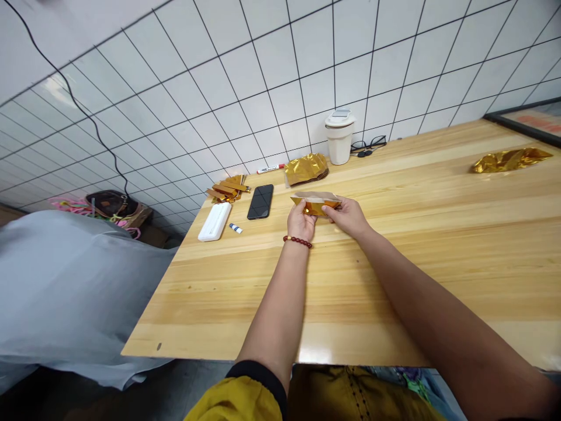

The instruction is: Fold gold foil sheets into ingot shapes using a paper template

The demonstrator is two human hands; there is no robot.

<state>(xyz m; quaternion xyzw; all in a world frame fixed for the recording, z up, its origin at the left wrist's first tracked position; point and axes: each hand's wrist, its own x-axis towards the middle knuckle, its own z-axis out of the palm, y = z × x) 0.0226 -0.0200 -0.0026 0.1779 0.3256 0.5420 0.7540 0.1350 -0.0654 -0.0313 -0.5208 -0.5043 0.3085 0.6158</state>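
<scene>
Just above the wooden table, both hands hold one folded sheet of gold foil paper (314,206); its long edge shows a pale, dull underside. My left hand (301,222), with a dark red bead bracelet on the wrist, grips the left part, thumb on the gold face. Closed on the right end is my right hand (348,215), its thumb also pressing the front. Some fingers are hidden behind the paper. Behind the hands lies a stack of gold foil paper (307,169). To the left is a pile of folded gold strips (228,188).
A black phone (260,202), a white power bank (214,222), a small blue-and-white tube (235,228) and a marker (270,168) lie on the left. By the tiled wall stand a white cup (339,137) and glasses (369,144). A crumpled gold foil piece (512,159) rests far right.
</scene>
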